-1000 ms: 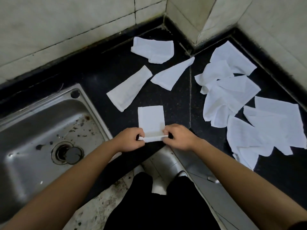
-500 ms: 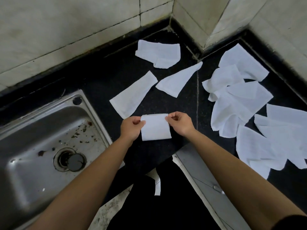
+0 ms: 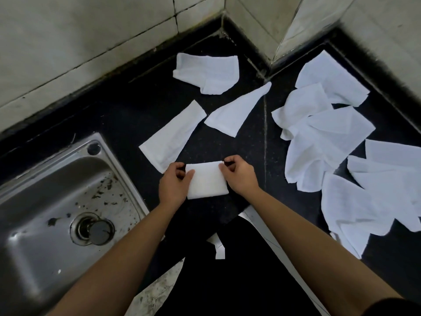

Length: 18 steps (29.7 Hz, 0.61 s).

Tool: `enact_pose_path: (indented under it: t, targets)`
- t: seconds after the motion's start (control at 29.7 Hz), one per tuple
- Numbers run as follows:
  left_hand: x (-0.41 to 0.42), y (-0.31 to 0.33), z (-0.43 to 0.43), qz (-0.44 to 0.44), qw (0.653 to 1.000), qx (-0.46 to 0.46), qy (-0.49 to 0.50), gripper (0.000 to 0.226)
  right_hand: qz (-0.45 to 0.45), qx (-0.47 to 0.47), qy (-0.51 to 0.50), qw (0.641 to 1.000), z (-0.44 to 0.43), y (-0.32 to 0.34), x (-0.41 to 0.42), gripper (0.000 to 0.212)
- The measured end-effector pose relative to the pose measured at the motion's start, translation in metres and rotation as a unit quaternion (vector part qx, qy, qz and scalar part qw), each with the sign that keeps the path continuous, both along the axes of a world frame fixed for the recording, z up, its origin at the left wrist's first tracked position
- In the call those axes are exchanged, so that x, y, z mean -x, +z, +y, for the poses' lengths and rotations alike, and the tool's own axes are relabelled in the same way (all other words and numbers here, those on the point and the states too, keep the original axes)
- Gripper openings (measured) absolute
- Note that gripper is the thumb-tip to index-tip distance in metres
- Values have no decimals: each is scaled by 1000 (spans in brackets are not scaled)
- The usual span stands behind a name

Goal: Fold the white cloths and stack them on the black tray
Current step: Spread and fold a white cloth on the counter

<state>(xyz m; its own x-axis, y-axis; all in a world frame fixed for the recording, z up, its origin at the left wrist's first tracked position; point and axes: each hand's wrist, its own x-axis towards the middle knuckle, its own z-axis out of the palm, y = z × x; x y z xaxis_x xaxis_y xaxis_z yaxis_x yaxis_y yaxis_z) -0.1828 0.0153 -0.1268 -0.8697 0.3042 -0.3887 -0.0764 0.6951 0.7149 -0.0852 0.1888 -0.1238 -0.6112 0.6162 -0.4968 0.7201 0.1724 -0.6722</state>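
Left grip (image 3: 174, 184) pinches cloth (image 3: 206, 181) at its left edge, right grip (image 3: 239, 176) its right edge, both closed on it. Cloth folded, on bench (image 3: 118, 115), frame centre; loose cloths (image 3: 337, 142) at right.

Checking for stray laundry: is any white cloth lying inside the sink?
No: the sink holds only its drain plug and dark specks, while the cloths lie on the black counter.

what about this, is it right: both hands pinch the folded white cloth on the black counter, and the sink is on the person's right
Not quite. The head view shows the sink on the person's left, not right. The rest holds: the left hand and right hand both pinch the folded white cloth on the black counter.
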Motion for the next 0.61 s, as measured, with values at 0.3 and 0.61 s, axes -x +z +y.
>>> enact_pose_path:
  t: [0.3,0.61]
  targets:
    - [-6,-20,-20,288,832,161,-446,48,-11,146,-42,988,-12,13,-40,29]
    - [-8,-16,-13,215,819,236,-476,58,-62,306,-3,950,-19,25,-48,30]
